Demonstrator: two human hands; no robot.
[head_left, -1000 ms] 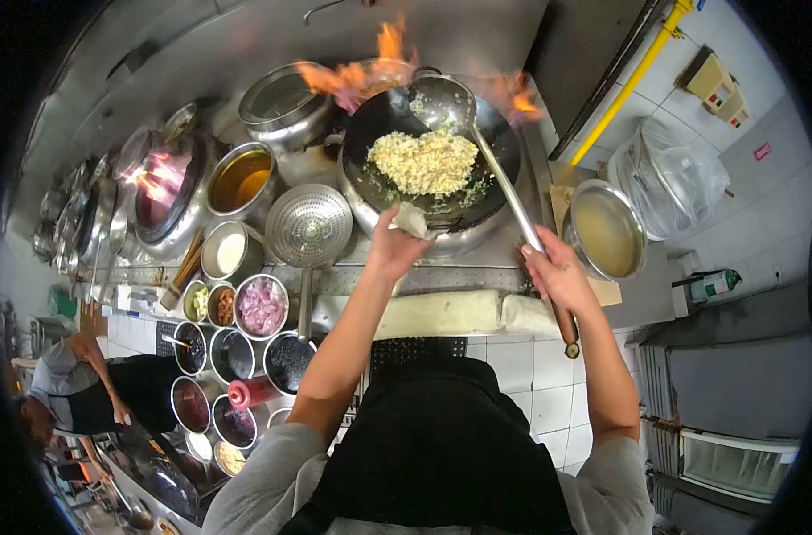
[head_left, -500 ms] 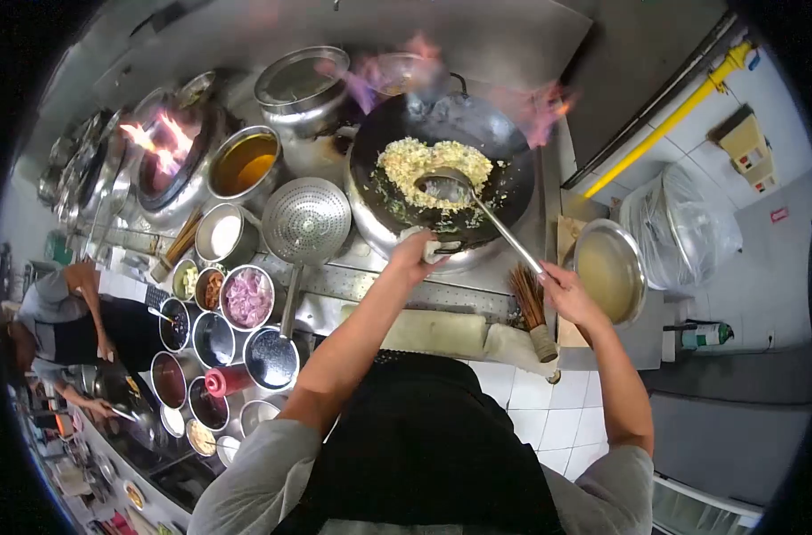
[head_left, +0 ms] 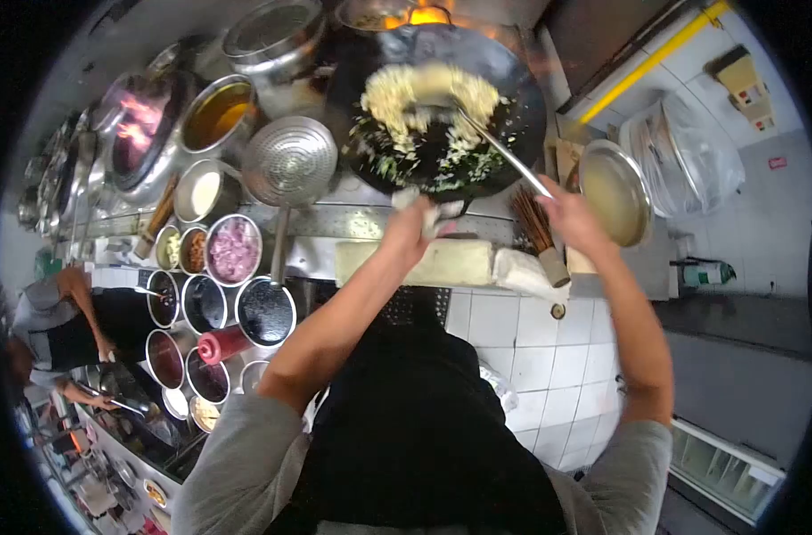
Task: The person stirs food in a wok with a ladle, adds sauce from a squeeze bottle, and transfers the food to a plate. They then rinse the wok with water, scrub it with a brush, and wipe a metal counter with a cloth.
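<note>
A large dark wok [head_left: 516, 89] stands at the back of the stove, its far side lifted. My left hand [head_left: 406, 234] is closed round its near handle [head_left: 453, 210] through a folded white cloth [head_left: 408, 198]. In the wok lies a pale, crumbly mass like fried rice [head_left: 384, 96], with chopped greens [head_left: 473, 169] scattered on the near side. My right hand [head_left: 570, 216] is closed round the end of a long metal ladle [head_left: 509, 159]. The ladle's bowl is blurred and sits in the rice.
Left are a perforated skimmer [head_left: 290, 160], an oil pot [head_left: 219, 114], a bowl of chopped onion [head_left: 234, 250] and a red squeeze bottle [head_left: 223, 344]. Flame [head_left: 430, 15] shows behind the wok. Right are a bamboo brush [head_left: 540, 234] and a liquid-filled bowl [head_left: 615, 192]. Another person [head_left: 67, 325] works far left.
The wok's far side has risen and the rice has shifted and spread, blurred by motion. Flames beside the wok are gone; orange flame shows behind it. My grips are unchanged; my body stands slightly farther back.
</note>
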